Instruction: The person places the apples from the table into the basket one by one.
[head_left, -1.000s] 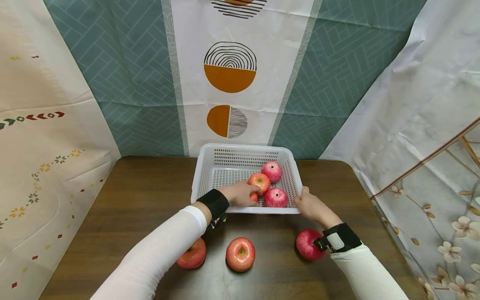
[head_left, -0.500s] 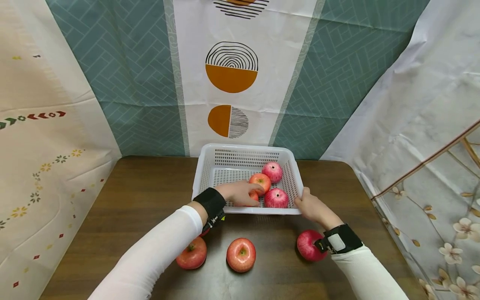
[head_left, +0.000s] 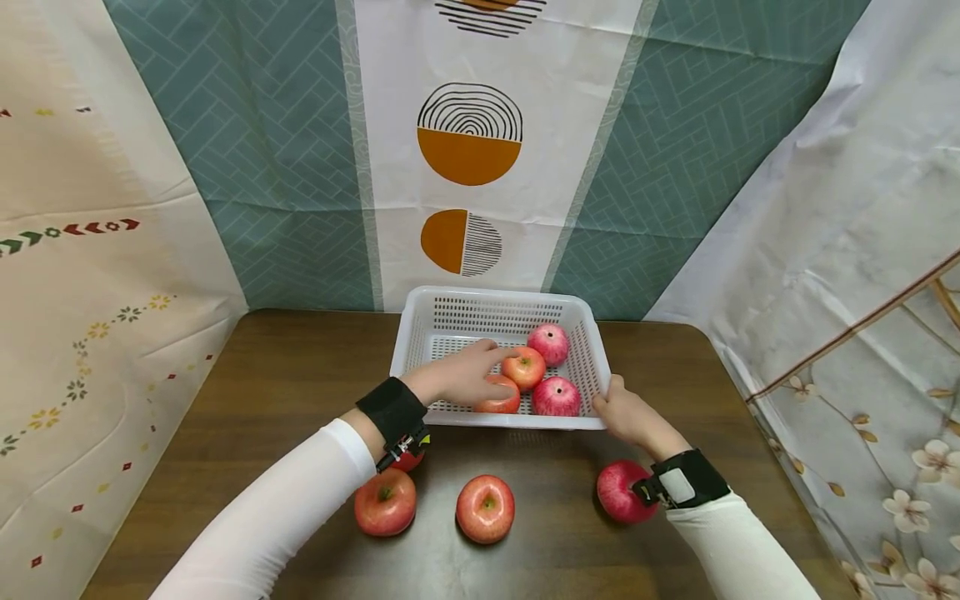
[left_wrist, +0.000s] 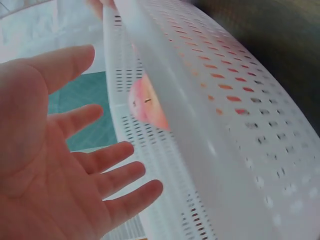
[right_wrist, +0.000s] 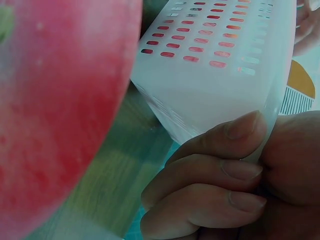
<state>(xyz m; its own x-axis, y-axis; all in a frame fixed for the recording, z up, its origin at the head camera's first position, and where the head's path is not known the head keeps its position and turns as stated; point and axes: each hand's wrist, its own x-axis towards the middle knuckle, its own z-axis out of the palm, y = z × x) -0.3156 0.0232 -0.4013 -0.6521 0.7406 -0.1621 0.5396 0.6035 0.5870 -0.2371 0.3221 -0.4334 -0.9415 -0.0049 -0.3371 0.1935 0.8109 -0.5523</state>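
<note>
A white perforated plastic basket [head_left: 429, 330] stands at the back of the table with several apples in its right half. Over its front left part is my left hand [head_left: 465, 375], fingers spread and holding nothing; the left wrist view shows the bare palm [left_wrist: 55, 165] beside the basket rim. Nearest to that hand are a red-orange apple [head_left: 501, 398] and a second one [head_left: 523, 369] behind it. With curled fingers my right hand [head_left: 633, 419] grips the basket's front right corner, as the right wrist view also shows. Two pinkish apples [head_left: 557, 397] lie farther right inside.
On the table in front of the basket lie an apple [head_left: 385, 502], another apple [head_left: 485, 509] and a dark pink apple [head_left: 624, 492] beside my right wrist. Part of one more apple [head_left: 407, 460] shows under my left wrist. A patterned cloth [head_left: 300, 167] hangs behind the table.
My left hand has let go of the front red-orange apple in the basket and drawn up and left, its fingers opening. The right hand keeps its grip on the corner.
</note>
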